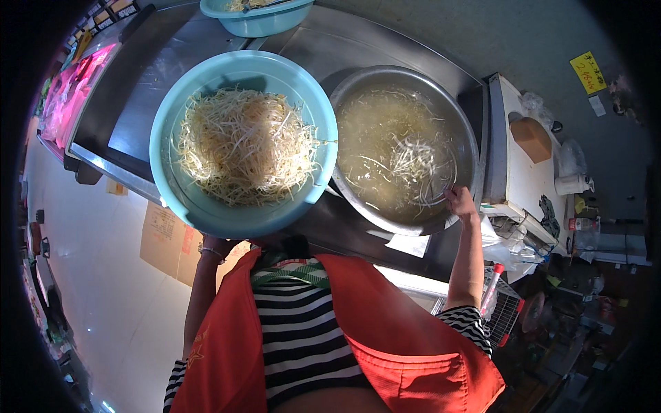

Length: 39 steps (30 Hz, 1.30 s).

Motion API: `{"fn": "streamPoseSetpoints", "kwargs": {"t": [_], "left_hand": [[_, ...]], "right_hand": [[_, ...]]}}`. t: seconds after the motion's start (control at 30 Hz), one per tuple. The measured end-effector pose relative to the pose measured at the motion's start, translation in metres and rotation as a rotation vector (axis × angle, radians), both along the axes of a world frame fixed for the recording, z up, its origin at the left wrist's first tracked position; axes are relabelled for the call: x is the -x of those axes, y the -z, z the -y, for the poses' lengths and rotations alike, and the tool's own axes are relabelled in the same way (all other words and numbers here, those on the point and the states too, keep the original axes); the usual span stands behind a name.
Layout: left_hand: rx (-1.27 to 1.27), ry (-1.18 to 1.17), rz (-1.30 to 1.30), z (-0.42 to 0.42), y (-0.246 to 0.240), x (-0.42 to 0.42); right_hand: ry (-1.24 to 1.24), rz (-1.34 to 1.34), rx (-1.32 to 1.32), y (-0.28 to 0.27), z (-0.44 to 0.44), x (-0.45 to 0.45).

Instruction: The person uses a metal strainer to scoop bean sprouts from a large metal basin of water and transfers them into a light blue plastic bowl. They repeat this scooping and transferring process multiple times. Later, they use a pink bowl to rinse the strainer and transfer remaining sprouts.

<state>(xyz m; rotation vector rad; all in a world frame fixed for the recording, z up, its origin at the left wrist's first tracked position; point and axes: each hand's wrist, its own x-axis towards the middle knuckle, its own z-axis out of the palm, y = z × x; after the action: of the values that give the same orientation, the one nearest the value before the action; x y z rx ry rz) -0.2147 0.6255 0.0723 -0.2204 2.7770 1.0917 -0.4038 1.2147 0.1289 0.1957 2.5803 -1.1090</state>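
Observation:
A light-blue plastic basin (173, 155) in front of me holds a large heap of bean sprouts (248, 147). My left hand (219, 247) is at its near side, with the fingers mostly hidden beneath the rim. To the right stands a round stainless-steel basin (474, 149) of cloudy water with loose sprouts floating in it. At its near right edge my right hand (460, 200) is closed on the thin curved rim of what looks like a strainer (455, 168), partly under water. A clump of sprouts (413, 157) lies within that curve.
Both basins stand on a stainless-steel counter (150, 98). Another blue basin (263, 20) with sprouts sits at the back. A white cabinet (508, 134) bounds the right side, with a shopping cart (501, 307) below it. Flattened cardboard (168, 242) lies at the near left.

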Motion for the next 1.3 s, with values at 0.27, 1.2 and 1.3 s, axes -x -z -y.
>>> {"fn": "streamPoseSetpoints", "kwargs": {"t": [0.27, 1.2, 1.3], "left_hand": [[0.077, 0.039, 0.004, -0.004, -0.010, 0.003], [0.178, 0.061, 0.038, -0.003, -0.008, 0.005], [0.081, 0.051, 0.005, -0.003, -0.011, 0.005]], "right_hand": [[-0.064, 0.430, 0.241, 0.002, 0.054, -0.007], [0.835, 0.779, 1.834, 0.045, 0.154, -0.022], [0.911, 0.748, 1.903, 0.058, 0.148, 0.004]]}}
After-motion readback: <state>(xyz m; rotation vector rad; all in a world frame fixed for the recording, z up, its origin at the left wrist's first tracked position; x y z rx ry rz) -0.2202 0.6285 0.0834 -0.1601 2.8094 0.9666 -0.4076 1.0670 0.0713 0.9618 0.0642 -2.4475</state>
